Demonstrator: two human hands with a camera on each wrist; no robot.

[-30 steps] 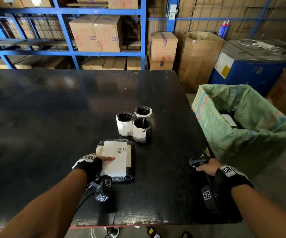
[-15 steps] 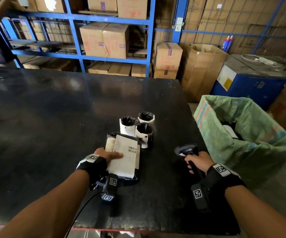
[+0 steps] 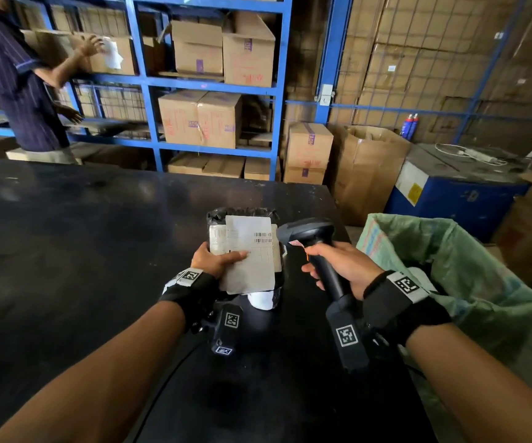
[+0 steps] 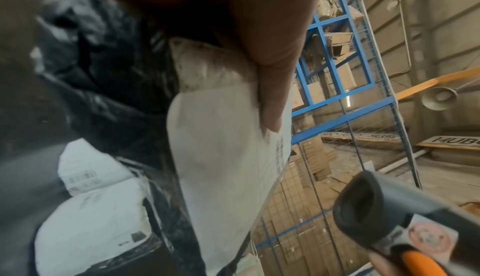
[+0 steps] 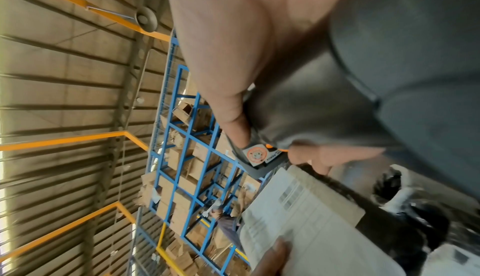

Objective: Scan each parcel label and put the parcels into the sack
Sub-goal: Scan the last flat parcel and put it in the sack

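Note:
My left hand (image 3: pixel 216 260) grips a flat black parcel (image 3: pixel 242 215) with a white label (image 3: pixel 251 251), raised above the black table (image 3: pixel 66 251) with the label facing me. Its thumb lies across the label (image 4: pixel 226 157). My right hand (image 3: pixel 338 266) grips a black barcode scanner (image 3: pixel 309 233) by its handle, its head just right of the label. In the left wrist view the scanner (image 4: pixel 376 208) head points toward the label. Small round parcels (image 4: pixel 88 229) with white labels stand on the table under the raised one, mostly hidden in the head view. The green woven sack (image 3: pixel 450 266) stands open right of the table.
Another person (image 3: pixel 18 75) stands at the blue shelving (image 3: pixel 149 81) behind the table's far left, handling cardboard boxes. More boxes (image 3: pixel 309 151) and a blue machine (image 3: pixel 456 190) stand behind the sack. The table's left and near parts are bare.
My left hand lifted the flat parcel off the table and tilted its label up. My right hand picked the scanner up from the table's right edge and brought it beside the label.

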